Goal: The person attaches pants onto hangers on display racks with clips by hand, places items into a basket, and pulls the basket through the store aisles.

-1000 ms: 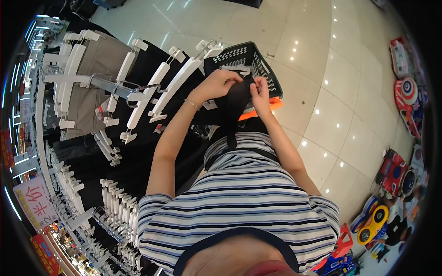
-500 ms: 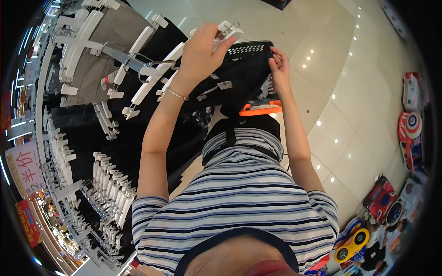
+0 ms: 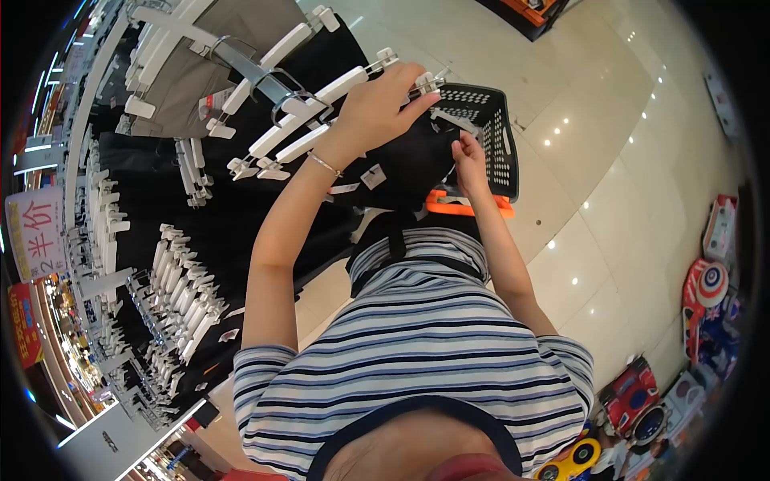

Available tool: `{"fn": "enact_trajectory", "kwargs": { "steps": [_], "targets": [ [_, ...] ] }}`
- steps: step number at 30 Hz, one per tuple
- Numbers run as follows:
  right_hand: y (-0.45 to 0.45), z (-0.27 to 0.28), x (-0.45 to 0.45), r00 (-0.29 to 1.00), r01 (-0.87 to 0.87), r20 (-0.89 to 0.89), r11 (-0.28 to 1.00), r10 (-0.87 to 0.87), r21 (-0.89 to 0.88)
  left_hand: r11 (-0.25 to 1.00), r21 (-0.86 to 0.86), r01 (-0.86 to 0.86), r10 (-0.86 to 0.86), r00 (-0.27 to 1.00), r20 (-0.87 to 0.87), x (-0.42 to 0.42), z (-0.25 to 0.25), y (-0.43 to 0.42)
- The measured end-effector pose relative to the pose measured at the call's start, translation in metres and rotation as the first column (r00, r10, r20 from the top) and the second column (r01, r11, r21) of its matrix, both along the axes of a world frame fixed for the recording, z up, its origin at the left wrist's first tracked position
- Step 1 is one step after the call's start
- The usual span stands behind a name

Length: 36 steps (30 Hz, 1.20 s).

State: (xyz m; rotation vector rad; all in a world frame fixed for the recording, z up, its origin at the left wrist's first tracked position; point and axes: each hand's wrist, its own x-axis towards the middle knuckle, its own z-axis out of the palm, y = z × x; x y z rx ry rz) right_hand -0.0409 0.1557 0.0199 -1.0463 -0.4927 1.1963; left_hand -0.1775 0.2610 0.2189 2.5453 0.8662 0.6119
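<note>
My left hand (image 3: 382, 110) is closed round the clip end of a white hanger at the front of the rack, its thumb pointing right. Below it hangs a black garment (image 3: 409, 170) with a white tag (image 3: 373, 176). At the garment's right edge, my right hand (image 3: 469, 163) pinches the black cloth between thumb and fingers. Behind both hands stands a dark shopping basket (image 3: 504, 132) with an orange handle (image 3: 473, 205); a further white clip hanger (image 3: 454, 122) lies at its near side.
A metal rack arm (image 3: 255, 70) carries white hangers with grey trousers (image 3: 188, 76) and black ones. More hangers (image 3: 186, 293) fill the lower left, beside a price sign (image 3: 36, 232). Boxed toys (image 3: 634, 401) line the right edge. Tiled floor (image 3: 577, 176) lies between.
The view has shifted. My left hand went from the cloth by my right hand to a hanger's clip end at the rack. My right hand still holds black cloth, which was spread wider half a second ago.
</note>
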Motion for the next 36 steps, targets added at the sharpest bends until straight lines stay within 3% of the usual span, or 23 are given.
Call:
{"fn": "enact_trajectory", "kwargs": {
  "steps": [5,10,14,17,21,27,32,36],
  "targets": [
    [0.008,0.004,0.004,0.978,-0.169,0.147,0.979,0.151,0.115,0.972,0.211,0.103,-0.122,0.989,0.081,-0.007,-0.012,0.017],
    [0.027,0.015,0.003,0.969,-0.133,0.225,0.982,0.1,0.134,0.994,-0.091,0.057,-0.05,0.996,0.075,-0.008,-0.013,0.019],
    [0.041,0.033,0.01,0.947,-0.11,0.316,0.977,0.048,0.182,0.986,-0.167,0.004,0.022,0.988,0.15,-0.006,-0.013,0.023],
    [0.051,0.038,0.019,0.914,-0.116,0.405,0.972,0.024,0.205,0.983,-0.184,0.005,0.016,0.994,0.108,-0.005,-0.013,0.028],
    [0.053,0.065,0.024,0.931,-0.132,0.365,0.948,0.018,0.29,0.979,-0.205,0.008,0.02,0.99,0.137,-0.004,-0.016,0.034],
    [0.048,0.066,0.028,0.894,-0.094,0.447,0.985,0.019,0.148,0.968,-0.249,0.032,0.022,0.977,0.211,-0.001,-0.015,0.034],
    [0.055,0.061,0.021,0.892,-0.022,0.446,0.975,-0.08,0.22,0.973,-0.226,0.054,0.009,0.964,0.266,0.0,-0.017,0.033],
    [0.065,0.058,0.024,0.864,-0.013,0.496,0.982,-0.083,0.187,0.943,-0.328,0.056,0.042,0.958,0.284,0.001,-0.018,0.038]
  ]
}}
